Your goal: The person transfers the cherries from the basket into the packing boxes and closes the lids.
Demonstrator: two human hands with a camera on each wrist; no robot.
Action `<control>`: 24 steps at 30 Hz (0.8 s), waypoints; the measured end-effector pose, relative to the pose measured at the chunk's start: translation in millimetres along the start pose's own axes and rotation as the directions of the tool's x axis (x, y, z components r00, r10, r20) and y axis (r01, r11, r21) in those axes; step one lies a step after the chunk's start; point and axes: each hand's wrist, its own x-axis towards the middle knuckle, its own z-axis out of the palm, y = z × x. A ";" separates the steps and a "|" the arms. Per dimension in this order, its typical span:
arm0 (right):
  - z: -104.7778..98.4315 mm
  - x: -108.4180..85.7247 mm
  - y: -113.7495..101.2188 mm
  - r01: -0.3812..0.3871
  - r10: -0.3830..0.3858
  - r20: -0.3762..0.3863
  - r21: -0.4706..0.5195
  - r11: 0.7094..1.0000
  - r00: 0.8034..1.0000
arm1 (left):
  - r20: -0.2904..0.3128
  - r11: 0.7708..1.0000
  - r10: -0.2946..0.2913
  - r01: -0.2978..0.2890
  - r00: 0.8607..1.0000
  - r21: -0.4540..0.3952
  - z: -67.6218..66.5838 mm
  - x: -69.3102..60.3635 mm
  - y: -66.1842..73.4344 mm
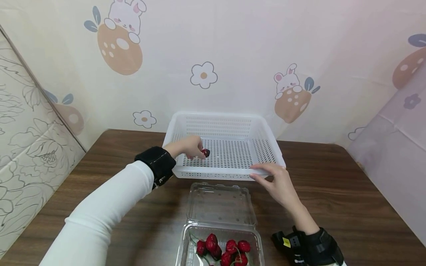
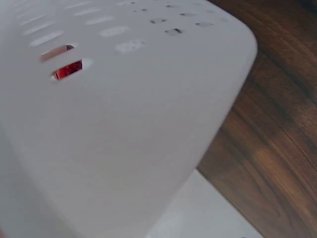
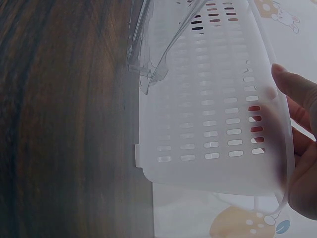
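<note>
A white slotted plastic basket (image 1: 229,173) stands at the back of the table. Over its left part, my left hand (image 1: 189,147) pinches a dark red cherry (image 1: 206,152) at the fingertips. The left wrist view is mostly filled by the basket's wall (image 2: 138,109), with a bit of the red cherry (image 2: 68,70) showing through a slot. My right hand (image 1: 277,181) grips the front rim near the right corner. In the right wrist view, that hand (image 3: 301,99) bends over the rim, its fingers partly hidden behind the wall.
In front of the basket lies a clear clamshell box (image 1: 260,251), its lid (image 1: 219,207) folded back toward the basket. Several red cherries (image 1: 211,242) with green stems lie inside. The brown wooden table (image 1: 339,199) meets a printed wall covering (image 1: 239,44) behind.
</note>
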 end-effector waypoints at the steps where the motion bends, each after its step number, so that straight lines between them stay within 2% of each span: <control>1: 0.0 0.1 -0.1 0.000 0.000 0.000 0.000 1.000 1.000 | -0.001 1.000 0.006 -0.006 1.000 -0.012 -1.6 -0.9 -0.1; 12: -0.9 0.4 -0.7 -0.005 0.005 0.003 -0.003 1.000 1.000 | -0.028 0.991 0.096 -0.099 0.995 -0.088 -13.3 -12.9 2.1; 24: -1.2 0.2 -0.5 -0.016 0.016 0.011 0.007 1.000 1.000 | -0.067 0.968 0.209 -0.216 0.976 -0.131 -18.1 -30.4 11.6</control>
